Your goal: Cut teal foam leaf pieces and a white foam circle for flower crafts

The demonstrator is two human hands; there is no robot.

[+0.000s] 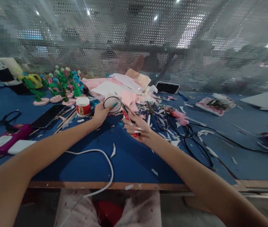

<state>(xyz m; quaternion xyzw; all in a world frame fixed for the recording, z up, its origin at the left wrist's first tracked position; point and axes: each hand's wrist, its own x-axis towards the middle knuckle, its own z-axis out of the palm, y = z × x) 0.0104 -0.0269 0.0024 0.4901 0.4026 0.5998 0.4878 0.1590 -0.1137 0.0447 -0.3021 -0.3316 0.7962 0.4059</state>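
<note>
My left hand (pixel 101 113) is closed on a white round piece with a thin black ring (pixel 110 101), its thumb lying across the face. Close to that piece's right edge, my right hand (pixel 137 126) grips a slim red-handled tool (pixel 126 115). The tool's narrow grey end points up toward the round piece; its exact kind is partly hidden by my fingers. I cannot tell whether the two touch. Just left of my left hand stands a white-lidded red jar (pixel 83 107). White and pink sheets (pixel 111 88) lie behind both hands.
Green paper plants (pixel 64 83) on pink round bases stand at the back left. A phone (pixel 49 116) and a purple device (pixel 10 138) lie left. Scissors (pixel 161 121), a pink glue gun (pixel 180 117), cables and scraps clutter the right. A white cord (pixel 111 167) crosses the table's front edge.
</note>
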